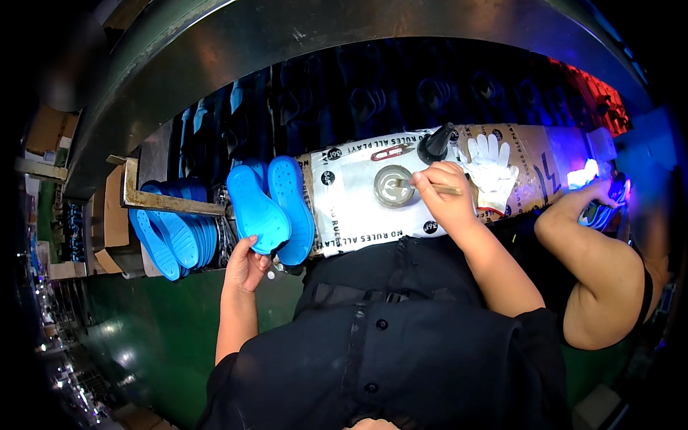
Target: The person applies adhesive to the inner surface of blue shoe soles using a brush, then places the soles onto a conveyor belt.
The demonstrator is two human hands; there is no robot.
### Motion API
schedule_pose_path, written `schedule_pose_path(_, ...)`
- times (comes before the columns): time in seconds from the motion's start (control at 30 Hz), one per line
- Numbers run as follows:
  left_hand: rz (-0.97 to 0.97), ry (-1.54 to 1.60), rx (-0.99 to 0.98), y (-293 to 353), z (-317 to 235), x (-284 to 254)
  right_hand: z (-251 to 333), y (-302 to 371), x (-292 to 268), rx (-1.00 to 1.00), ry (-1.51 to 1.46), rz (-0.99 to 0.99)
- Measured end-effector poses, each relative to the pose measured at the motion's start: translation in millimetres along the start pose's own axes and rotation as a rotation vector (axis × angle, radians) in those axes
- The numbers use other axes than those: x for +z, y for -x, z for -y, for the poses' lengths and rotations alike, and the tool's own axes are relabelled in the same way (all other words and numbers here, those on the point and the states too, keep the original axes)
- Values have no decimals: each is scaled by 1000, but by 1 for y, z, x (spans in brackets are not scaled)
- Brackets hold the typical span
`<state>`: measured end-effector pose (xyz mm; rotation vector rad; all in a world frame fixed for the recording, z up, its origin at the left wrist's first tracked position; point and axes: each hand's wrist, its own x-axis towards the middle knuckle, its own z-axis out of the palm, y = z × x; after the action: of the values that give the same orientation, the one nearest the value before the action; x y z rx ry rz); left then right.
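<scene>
My left hand [247,266] grips one end of a bright blue shoe sole [258,209] dotted with small holes, thumb on top. Another blue sole [292,208] lies right beside it, partly overlapped. My right hand [446,195] is closed round the wooden handle of a brush [450,190]. The brush's tip reaches into a round open jar [388,199] with a clear or pale substance inside. White printed paper [347,215] lies under the jar.
A black cone-shaped bottle [435,145], white gloves [493,170] and a red cutter [388,153] lie around the jar. Stacked blue soles [175,233] stand at left behind a metal bracket [172,203]. At right, a co-worker's arm [591,272] reaches in beside a bright light.
</scene>
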<state>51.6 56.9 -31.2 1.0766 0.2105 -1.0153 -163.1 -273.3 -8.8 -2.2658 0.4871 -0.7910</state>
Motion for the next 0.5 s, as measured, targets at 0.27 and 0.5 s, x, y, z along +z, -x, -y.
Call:
schedule_pose_path(0.27,-47,-333,424,17,33,74,0,9,-2,88,-89,-11)
schedule_pose_path(0.5,-5,-630,717,3,42,123,24,15,-27,415,-535,-192)
